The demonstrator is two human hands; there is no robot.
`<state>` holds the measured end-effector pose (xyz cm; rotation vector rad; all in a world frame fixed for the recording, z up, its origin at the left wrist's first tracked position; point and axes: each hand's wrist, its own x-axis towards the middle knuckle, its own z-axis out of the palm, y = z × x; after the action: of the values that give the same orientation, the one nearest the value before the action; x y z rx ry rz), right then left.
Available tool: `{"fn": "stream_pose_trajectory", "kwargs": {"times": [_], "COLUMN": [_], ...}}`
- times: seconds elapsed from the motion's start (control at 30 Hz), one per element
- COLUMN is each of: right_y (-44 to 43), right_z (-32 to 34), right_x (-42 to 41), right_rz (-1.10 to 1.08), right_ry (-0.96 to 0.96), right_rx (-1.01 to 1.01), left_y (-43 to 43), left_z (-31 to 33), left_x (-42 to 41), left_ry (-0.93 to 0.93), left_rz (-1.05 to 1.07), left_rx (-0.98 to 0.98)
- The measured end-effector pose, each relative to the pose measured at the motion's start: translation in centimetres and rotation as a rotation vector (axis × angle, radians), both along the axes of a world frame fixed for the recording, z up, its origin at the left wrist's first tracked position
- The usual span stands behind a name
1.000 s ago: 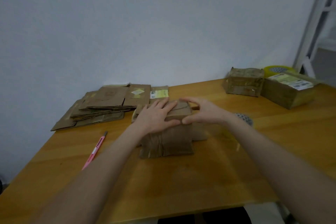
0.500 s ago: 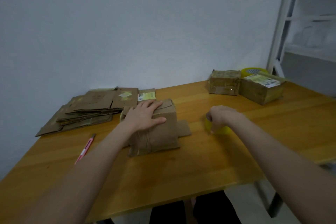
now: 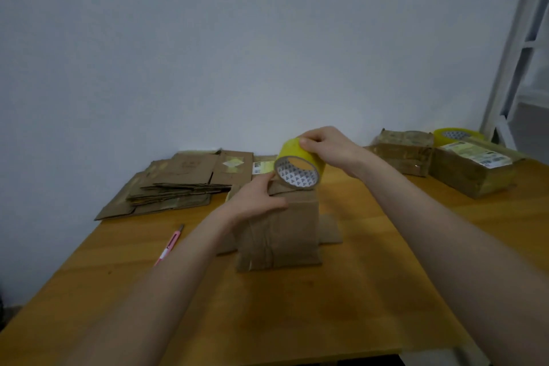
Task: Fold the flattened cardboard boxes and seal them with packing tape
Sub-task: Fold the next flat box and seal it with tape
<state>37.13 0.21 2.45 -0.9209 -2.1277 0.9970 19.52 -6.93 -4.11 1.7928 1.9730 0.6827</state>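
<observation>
Right hand (image 3: 329, 148): curled round the tape roll (image 3: 298, 168), fingers laid across its yellow band.
Left hand (image 3: 255, 199): clamped over the top flaps of the folded box (image 3: 279, 235), thumb on the front face.
Tape roll: held just above the box top. It is judged light, rigid and slick. The free end cannot be made out.
Folded box: stood mid-table (image 3: 297, 321). It is judged light, creased and easily crushed, so the flaps are best pinned beside the seam.
Surroundings: flattened boxes (image 3: 178, 184) at 10 o'clock, sealed boxes (image 3: 404, 154) at 2 o'clock, pink knife (image 3: 169, 244) at 8 o'clock.
</observation>
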Motion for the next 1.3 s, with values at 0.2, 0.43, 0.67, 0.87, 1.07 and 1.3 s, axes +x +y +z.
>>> {"fn": "stream_pose_trajectory", "kwargs": {"times": [0.2,0.43,0.67,0.87,1.07,1.3], "right_y": [0.5,0.9,1.2,1.4,1.4,1.1], "right_z": [-0.1,0.0,-0.5,-1.5,-1.2,-0.4], "right_x": [-2.9,-4.6,-4.0,-4.1,-4.5,-4.9], "right_rz": [0.067,0.084,0.189,0.188,0.138,0.135], "right_ry": [-0.051,-0.073,-0.094,-0.118,-0.136,-0.140], "right_rx": [-0.008,0.053,-0.008,0.095,0.152,0.206], "left_y": [-1.2,-0.5,0.0,-0.7,-1.3,-2.6], "left_z": [1.1,3.2,4.2,4.5,4.6,4.5], "left_x": [-2.4,-1.8,-1.9,-2.6,-3.4,-4.9], "left_ry": [-0.884,-0.893,-0.959,-1.095,-0.998,-0.998], "left_rz": [0.318,0.379,0.428,0.422,0.512,0.604], "left_rx": [0.261,0.225,0.274,0.161,0.191,0.208]}}
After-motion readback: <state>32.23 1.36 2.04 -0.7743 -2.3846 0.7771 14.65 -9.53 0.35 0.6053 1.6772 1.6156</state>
